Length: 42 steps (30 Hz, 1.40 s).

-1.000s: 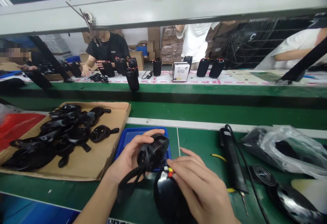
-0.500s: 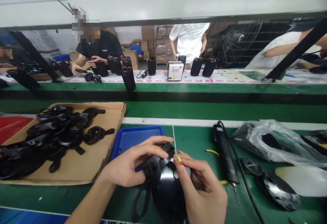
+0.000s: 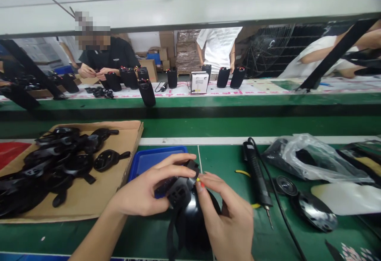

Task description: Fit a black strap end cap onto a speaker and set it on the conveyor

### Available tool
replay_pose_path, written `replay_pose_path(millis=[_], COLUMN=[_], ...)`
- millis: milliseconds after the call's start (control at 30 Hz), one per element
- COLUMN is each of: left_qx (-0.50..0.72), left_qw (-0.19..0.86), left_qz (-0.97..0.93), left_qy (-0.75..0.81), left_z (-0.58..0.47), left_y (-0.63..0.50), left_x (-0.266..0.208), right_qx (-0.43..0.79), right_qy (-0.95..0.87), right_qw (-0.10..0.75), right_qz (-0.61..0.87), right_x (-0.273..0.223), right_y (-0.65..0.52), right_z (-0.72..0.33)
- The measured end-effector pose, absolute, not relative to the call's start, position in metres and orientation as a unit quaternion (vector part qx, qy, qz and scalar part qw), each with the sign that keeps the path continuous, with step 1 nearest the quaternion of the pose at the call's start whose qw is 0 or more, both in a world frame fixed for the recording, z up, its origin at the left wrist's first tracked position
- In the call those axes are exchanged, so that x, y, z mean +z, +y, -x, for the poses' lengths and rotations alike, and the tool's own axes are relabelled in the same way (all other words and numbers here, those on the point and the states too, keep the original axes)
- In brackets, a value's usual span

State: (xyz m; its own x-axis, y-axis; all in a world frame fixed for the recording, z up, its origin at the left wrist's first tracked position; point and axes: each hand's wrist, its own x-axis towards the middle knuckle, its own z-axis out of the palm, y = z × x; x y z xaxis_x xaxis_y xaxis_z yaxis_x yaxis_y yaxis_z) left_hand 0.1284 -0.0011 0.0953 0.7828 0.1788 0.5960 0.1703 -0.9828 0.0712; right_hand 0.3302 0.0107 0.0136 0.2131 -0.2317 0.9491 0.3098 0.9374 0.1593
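Both hands meet over the black shell (image 3: 190, 217) at the worktop's near edge. Left hand (image 3: 145, 191) grips the end cap (image 3: 178, 189); right hand (image 3: 229, 217) pinches the red and yellow wires (image 3: 199, 181). Feeding the wires in gently before seating the cap seems wise.

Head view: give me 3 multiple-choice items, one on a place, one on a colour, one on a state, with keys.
1. Where does the electric screwdriver lie?
A. right of the hands
B. on the cardboard sheet
C. in the tray

2. What colour is the tray?
A. red
B. blue
C. white

3. What is the left hand doing?
A. resting flat
B. holding the screwdriver
C. gripping the black plastic part

Key: 1 A, it lies on the green table. 2 B, blue rim shows. 3 C, fingers wrap over it.
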Motion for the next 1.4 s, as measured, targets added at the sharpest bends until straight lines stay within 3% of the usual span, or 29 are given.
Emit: replay_pose_path(millis=[233, 467, 833, 1133, 1400], left_qx=[0.289, 0.263, 0.285, 0.259, 0.279], left_qw=[-0.063, -0.059, -0.054, -0.094, -0.069], left_qz=[-0.947, -0.950, -0.947, -0.949, -0.938], left_qy=[0.123, 0.158, 0.141, 0.154, 0.194], left_z=[-0.132, -0.128, -0.122, -0.125, -0.119], left_y=[-0.009, -0.013, -0.006, -0.018, -0.021], left_x=[0.099, 0.103, 0.097, 0.104, 0.111], right_qx=[-0.206, -0.099, -0.220, -0.072, -0.013], right_qy=[-0.611, -0.632, -0.686, -0.673, -0.709], right_qw=[0.763, 0.767, 0.678, 0.725, 0.696], right_qz=[0.044, 0.055, 0.145, 0.126, 0.109], right_x=[0.020, 0.014, 0.018, 0.023, 0.005], right_y=[0.008, 0.012, 0.005, 0.001, 0.021], right_z=[-0.341, -0.344, -0.356, -0.358, -0.359])
